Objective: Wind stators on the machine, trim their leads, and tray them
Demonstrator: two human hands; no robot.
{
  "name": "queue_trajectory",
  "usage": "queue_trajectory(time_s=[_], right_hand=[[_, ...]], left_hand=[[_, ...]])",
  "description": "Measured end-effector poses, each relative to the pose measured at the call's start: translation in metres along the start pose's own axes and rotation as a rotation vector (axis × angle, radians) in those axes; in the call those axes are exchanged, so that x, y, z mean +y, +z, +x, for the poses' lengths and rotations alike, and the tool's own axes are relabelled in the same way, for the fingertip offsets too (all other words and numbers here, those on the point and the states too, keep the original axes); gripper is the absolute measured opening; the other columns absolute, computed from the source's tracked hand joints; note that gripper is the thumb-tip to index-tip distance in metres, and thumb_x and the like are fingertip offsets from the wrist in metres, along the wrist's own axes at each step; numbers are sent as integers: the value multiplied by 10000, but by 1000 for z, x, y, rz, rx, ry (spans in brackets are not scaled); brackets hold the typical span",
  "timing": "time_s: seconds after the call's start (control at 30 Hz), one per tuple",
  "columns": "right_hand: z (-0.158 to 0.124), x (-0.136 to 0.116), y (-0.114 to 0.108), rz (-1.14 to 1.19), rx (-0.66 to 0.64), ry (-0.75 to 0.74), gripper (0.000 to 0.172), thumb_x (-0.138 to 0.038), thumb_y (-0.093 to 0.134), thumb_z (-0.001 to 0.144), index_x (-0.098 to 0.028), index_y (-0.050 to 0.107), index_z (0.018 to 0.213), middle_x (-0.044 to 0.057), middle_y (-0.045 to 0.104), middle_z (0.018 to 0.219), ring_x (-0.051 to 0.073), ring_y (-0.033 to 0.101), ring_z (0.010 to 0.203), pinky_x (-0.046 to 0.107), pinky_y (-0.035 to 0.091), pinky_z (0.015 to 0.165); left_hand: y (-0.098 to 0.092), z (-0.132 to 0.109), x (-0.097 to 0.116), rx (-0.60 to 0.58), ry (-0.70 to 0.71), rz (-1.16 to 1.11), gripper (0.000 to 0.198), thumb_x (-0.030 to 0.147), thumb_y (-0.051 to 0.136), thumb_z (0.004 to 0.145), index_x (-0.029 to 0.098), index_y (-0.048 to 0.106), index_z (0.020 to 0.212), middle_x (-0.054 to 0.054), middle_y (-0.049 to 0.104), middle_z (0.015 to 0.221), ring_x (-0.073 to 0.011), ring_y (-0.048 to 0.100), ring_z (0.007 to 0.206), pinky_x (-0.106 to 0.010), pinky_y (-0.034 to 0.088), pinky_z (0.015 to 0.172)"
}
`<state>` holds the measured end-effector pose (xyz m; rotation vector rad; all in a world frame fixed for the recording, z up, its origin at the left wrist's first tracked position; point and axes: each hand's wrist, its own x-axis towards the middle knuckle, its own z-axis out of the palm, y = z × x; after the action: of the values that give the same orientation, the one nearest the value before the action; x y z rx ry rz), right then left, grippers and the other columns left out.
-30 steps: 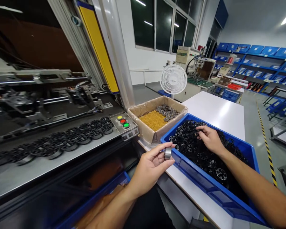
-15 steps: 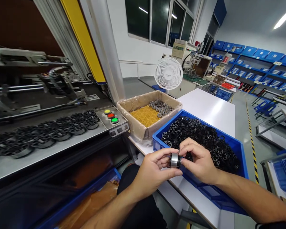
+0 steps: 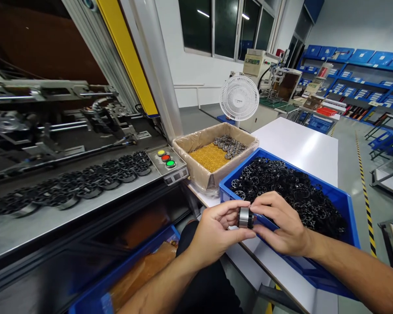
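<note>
Between my two hands is a small round part [image 3: 244, 217] with a silver metal band and a black rim. My left hand [image 3: 218, 226] is closed around its left side, thumb below and index finger along the top. My right hand [image 3: 281, 224] pinches the part's right side with thumb and fingertips. Both hands are over the near edge of a blue bin [image 3: 353, 231] heaped with black ring-shaped parts [image 3: 281, 187]. The inner face of the held part is hidden from me.
At left, a machine's metal ledge [image 3: 111, 196] carries rows of black rings [image 3: 88, 189] beside a button panel [image 3: 166, 162]. A lined carton [image 3: 196, 170] holds rings on a yellow layer. Behind stand a white fan [image 3: 239, 98] and a white table [image 3: 301, 139]. Another blue bin [image 3: 94, 301] sits low left.
The view has turned slightly left, so the surroundings sit further right. Both hands still hold the metal-banded part; my right fingers have shifted and spread a little on it.
</note>
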<state>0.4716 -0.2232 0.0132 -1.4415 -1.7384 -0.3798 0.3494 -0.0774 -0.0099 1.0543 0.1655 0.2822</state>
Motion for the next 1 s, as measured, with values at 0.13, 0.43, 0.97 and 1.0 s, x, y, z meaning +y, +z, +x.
queue_trajectory(time_s=[0.13, 0.43, 0.97, 1.0], right_hand=[[0, 1, -1, -34, -8, -76, 449, -90, 636, 890, -172, 548, 1322, 132, 659, 1018, 227, 646, 928, 400, 590, 755], [-1, 3, -3, -50, -12, -108, 467, -90, 625, 884, -160, 556, 1341, 144, 681, 1021, 238, 654, 948, 408, 605, 769], [0, 1, -2, 7, -29, -20, 481, -158, 641, 898, -187, 549, 1369, 127, 663, 1021, 228, 637, 916, 400, 587, 756], [0, 1, -2, -3, -33, -23, 481, -152, 636, 898, -189, 549, 1369, 127, 660, 1022, 228, 635, 916, 401, 587, 756]], left_hand=[[-3, 0, -2, 13, -29, 32, 583, 119, 976, 427, 131, 742, 961, -44, 797, 812, -197, 758, 761, -248, 628, 699], [-5, 2, 0, -4, -59, 67, 569, 154, 981, 432, 145, 758, 956, -30, 788, 784, -203, 754, 745, -265, 633, 694], [-6, 3, 1, -11, -84, 46, 543, 145, 983, 425, 150, 785, 931, -19, 781, 775, -137, 711, 676, -197, 587, 652], [-6, 3, 1, -6, -84, 47, 545, 145, 982, 423, 151, 785, 932, -20, 783, 780, -140, 711, 679, -200, 588, 654]])
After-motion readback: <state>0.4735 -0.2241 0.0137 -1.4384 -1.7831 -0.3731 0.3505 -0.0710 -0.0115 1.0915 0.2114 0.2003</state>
